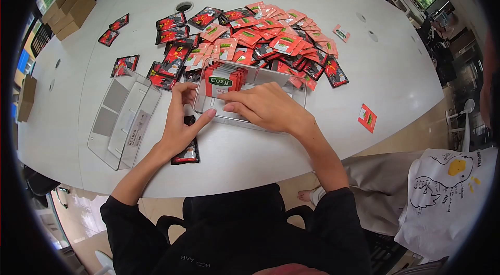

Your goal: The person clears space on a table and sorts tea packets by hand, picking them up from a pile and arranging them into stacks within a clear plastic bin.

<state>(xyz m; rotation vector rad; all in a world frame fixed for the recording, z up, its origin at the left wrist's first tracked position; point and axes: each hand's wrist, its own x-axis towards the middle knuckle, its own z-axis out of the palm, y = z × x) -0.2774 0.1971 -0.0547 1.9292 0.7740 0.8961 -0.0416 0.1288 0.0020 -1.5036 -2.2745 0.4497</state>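
A clear plastic box [245, 119] stands near the table's front edge, with a row of upright red Cozy sachets [221, 82] in its left part. My left hand [182, 121] grips the box's left end, its fingers at the end wall and its thumb by the front corner. Over the box reaches my right hand [273, 108], index finger stretched toward the lower part of the front sachet; some of its fingers are hidden. A black sachet [186, 152] lies beside my left wrist, partly covered. Left of that wrist is a second clear box [112, 119] bearing a label.
Behind the box spreads a heap of pink-red sachets [286, 43] and black-and-red sachets [174, 59]. Single sachets lie apart, one red [367, 118] at right. Cardboard boxes [70, 7] stand at far left. A person in a printed white garment [442, 197] is close on my right.
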